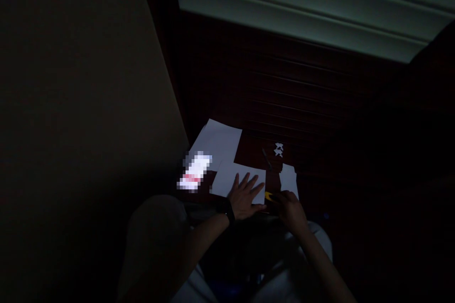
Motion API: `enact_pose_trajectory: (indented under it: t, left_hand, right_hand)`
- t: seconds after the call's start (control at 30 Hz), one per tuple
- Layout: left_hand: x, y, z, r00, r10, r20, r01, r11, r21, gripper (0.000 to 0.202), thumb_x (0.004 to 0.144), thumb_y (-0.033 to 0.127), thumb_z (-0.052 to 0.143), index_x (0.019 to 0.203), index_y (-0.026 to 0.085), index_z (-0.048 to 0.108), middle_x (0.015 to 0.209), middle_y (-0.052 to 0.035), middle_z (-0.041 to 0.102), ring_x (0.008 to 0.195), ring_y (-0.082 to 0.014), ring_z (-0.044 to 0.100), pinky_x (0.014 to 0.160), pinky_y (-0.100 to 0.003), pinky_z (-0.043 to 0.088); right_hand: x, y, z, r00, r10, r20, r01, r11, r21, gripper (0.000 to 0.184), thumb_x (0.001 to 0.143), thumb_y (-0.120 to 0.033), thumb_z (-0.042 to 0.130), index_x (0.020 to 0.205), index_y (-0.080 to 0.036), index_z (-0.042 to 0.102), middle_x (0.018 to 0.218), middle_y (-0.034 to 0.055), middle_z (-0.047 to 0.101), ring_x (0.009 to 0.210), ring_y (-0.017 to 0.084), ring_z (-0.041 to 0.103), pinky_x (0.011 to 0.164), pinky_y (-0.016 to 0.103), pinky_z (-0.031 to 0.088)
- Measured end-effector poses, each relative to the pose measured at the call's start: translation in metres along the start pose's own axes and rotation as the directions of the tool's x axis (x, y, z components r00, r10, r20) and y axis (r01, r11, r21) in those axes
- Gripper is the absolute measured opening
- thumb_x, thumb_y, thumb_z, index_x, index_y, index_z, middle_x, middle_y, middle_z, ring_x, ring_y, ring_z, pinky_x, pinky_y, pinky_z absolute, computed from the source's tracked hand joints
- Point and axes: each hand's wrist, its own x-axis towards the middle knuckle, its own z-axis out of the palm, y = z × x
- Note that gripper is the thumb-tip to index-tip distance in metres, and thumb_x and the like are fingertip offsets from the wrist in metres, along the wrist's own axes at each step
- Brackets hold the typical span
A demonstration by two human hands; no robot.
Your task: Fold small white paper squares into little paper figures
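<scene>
My left hand (pixel 245 196) lies flat with its fingers spread on a white sheet of paper (pixel 223 177), near the sheet's right end. A dark band is around that wrist. Just right of the sheet, my right hand (pixel 292 209) is closed around what looks like a yellow utility knife (pixel 270 196). Its yellow end points at the sheet's right edge; in this dim light I cannot make out a blade. Beyond the right hand lies a smaller piece of white paper (pixel 288 180) with an uneven upper edge.
Farther left are larger white sheets (pixel 220 139), with a lit, pixelated phone-like screen (pixel 195 170) at their near corner. A thin pen-like object (pixel 266 158) and small paper scraps (pixel 279 149) lie on the dark table. A pale wall (pixel 88 80) rises at left.
</scene>
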Motion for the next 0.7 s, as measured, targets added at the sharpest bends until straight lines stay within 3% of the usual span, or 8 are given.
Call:
enact_pose_trajectory:
  t: [0.2,0.43,0.7]
  left_hand:
    - [-0.002,-0.005,-0.001,0.999,0.038,-0.029,-0.038,0.999,-0.003,0.066,0.078,0.066,0.034,0.135,0.032,0.034,0.145,-0.003,0.026,0.134,-0.0334,0.013,0.105,-0.059,0.001]
    - [-0.001,-0.004,0.0,0.997,0.039,-0.073,-0.037,0.999,0.029,0.043,0.09,0.041,0.032,0.132,0.035,0.039,0.143,0.0012,0.032,0.134,-0.0276,0.017,0.107,-0.056,0.002]
    - [-0.001,0.0,0.002,0.997,0.035,-0.065,-0.033,0.999,0.033,0.046,0.088,0.046,0.033,0.132,0.035,0.038,0.143,0.001,0.031,0.134,-0.0292,0.015,0.106,-0.058,0.002]
  right_hand:
    - [-0.024,0.0,0.003,1.0,0.017,-0.024,-0.017,1.0,-0.02,0.047,0.075,-0.008,0.05,0.12,-0.024,0.053,0.106,0.0075,0.056,0.096,0.023,0.048,0.085,0.033,0.038]
    - [-0.036,0.001,0.013,1.0,0.025,-0.015,-0.025,1.0,0.001,0.049,0.076,-0.008,0.049,0.122,-0.025,0.052,0.109,0.0077,0.056,0.101,0.023,0.047,0.088,0.034,0.038]
    - [-0.029,-0.009,0.014,1.0,-0.021,-0.011,0.021,0.999,0.029,0.054,0.076,-0.007,0.05,0.126,-0.028,0.048,0.114,0.0072,0.055,0.103,0.024,0.047,0.091,0.035,0.037]
